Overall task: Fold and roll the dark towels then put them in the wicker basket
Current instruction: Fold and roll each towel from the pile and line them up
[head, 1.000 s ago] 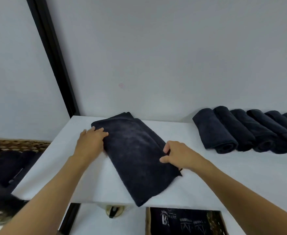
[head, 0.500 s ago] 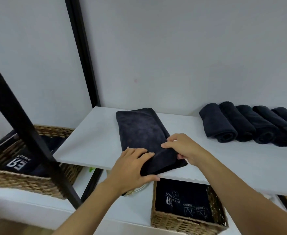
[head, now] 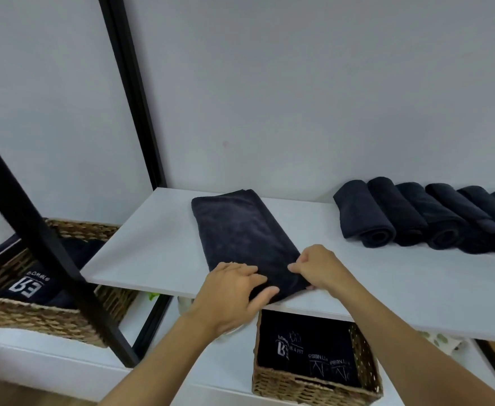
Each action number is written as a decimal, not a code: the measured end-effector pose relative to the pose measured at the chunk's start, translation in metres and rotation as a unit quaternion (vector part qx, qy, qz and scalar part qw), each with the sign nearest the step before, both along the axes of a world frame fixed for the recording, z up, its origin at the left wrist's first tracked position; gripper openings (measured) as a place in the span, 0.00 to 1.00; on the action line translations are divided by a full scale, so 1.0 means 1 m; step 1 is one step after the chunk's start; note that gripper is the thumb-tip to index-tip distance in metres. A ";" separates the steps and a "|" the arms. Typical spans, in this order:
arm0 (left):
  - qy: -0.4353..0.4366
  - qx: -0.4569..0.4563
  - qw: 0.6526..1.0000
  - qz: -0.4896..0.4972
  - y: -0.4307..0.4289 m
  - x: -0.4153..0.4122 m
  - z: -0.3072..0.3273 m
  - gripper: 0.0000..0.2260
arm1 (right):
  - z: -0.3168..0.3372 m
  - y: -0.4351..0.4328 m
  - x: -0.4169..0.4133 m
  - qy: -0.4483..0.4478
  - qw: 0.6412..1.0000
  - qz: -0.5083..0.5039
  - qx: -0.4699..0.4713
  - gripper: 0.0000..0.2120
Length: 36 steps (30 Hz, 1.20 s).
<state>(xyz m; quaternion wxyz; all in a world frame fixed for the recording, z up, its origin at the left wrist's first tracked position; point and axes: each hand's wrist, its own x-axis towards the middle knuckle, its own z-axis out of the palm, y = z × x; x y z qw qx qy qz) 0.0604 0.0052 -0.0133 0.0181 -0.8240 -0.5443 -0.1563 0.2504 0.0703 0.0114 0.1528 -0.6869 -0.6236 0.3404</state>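
A dark towel, folded into a long strip, lies on the white shelf with its near end at the shelf's front edge. My left hand grips that near end, thumb under the edge and fingers on top. My right hand pinches the near right corner with curled fingers. Several rolled dark towels lie in a row at the right of the shelf. A wicker basket with dark printed cloth inside stands on the lower shelf below my hands.
A second wicker basket holding dark cloth stands at the lower left. A black slanted frame bar crosses in front of it, and a black upright post runs up the wall. The wall is close behind the shelf.
My left hand moved from the towel's far left edge to its near end. The towel now lies straighter and nearer the front edge. My view dropped, showing the baskets below.
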 end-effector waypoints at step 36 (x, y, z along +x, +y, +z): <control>-0.024 -0.111 0.993 0.024 0.295 -0.002 0.019 0.07 | 0.002 0.001 -0.001 -0.073 0.997 0.011 -0.019 0.12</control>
